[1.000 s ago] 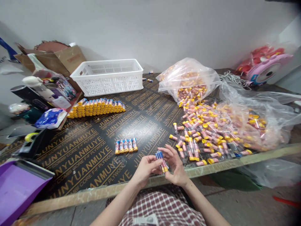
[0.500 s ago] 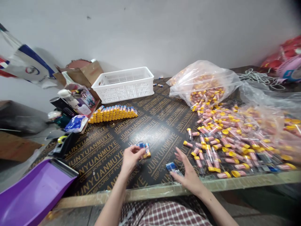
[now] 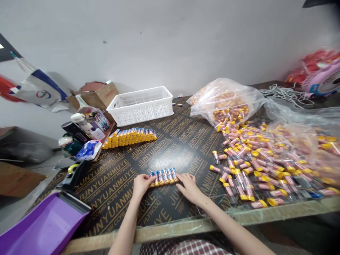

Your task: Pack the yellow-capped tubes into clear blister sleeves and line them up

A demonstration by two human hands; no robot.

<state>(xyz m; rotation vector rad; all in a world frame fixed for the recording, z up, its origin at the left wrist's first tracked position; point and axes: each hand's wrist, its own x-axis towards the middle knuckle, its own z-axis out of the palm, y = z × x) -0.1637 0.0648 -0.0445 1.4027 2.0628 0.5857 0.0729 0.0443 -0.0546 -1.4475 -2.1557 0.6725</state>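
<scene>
Right hand (image 3: 190, 187) has moved left since the half-second-ago frame, from between the row and the loose heap to the right end of the row of tubes (image 3: 164, 176); left hand (image 3: 141, 185) is at its left end. We see the row lying on the desk (image 3: 186, 152) between both hands, blue-topped tubes side by side, yellow ends toward us. Left thumb and fingers are drawn together at the leftmost tube; we can't tell if they grip it or only press. Right fingers are spread and loose, just beside the last tube. Beyond the row, to the left, we have a stack of similar tubes (image 3: 130, 137), white basket (image 3: 143, 112) behind it. On the right, a heap of yellow-capped tubes (image 3: 247, 159) lies before a plastic bag (image 3: 225, 94).
</scene>
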